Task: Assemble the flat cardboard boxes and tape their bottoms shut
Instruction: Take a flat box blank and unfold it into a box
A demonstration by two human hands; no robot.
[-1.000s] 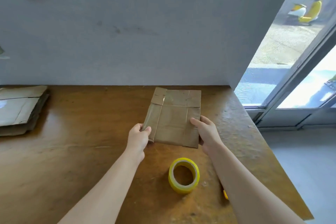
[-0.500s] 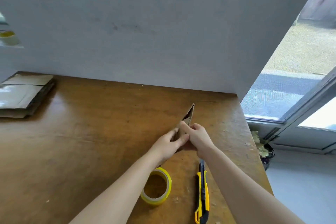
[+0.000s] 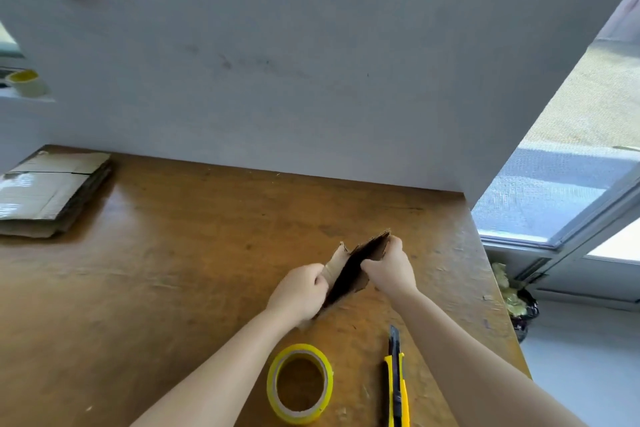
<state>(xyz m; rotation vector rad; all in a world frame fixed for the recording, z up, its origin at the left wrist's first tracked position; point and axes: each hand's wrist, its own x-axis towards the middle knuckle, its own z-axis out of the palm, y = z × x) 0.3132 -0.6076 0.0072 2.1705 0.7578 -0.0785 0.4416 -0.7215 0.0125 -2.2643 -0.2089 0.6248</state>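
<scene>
A small brown cardboard box (image 3: 360,262) stands on edge over the wooden table (image 3: 173,270), its walls pulled apart so a dark gap shows inside. My left hand (image 3: 299,291) grips its left wall, and my right hand (image 3: 389,265) grips its right wall near the top flap. A roll of yellow tape (image 3: 300,383) lies flat on the table just below my hands. A stack of flat cardboard boxes (image 3: 52,192) sits at the table's far left.
A yellow and black utility knife (image 3: 396,381) lies right of the tape near the table's front. A grey wall backs the table. The table's right edge drops to a floor by a glass door. Another tape roll (image 3: 26,83) sits on a ledge at far left.
The box lay flat between my hands, was then turned up on edge, and now its walls are spread apart. The view has tilted down, bringing the knife into sight.
</scene>
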